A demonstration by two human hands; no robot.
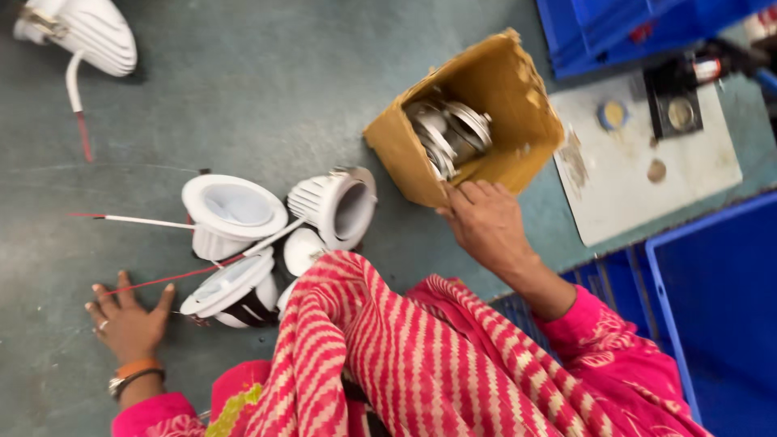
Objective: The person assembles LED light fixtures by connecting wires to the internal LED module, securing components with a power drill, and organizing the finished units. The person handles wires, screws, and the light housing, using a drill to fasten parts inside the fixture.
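The fingers of the right hand (484,220) are curled over the near edge of a tipped cardboard box (469,121), which is gripped there; shiny metal rings (449,133) are seen stacked inside it. The left hand (128,322) is laid flat, fingers spread, on the table (267,81), holding nothing, just beside a cluster of white round lamp housings (235,212) with red and white wires (137,220). For a steady hold, the box is best kept tilted so that the rings are not spilled. The surface is grey-green and scuffed. Another lamp housing (85,32) lies well apart. Blue crates (712,291) and a worn white plate (639,162) are set at the table's edge.
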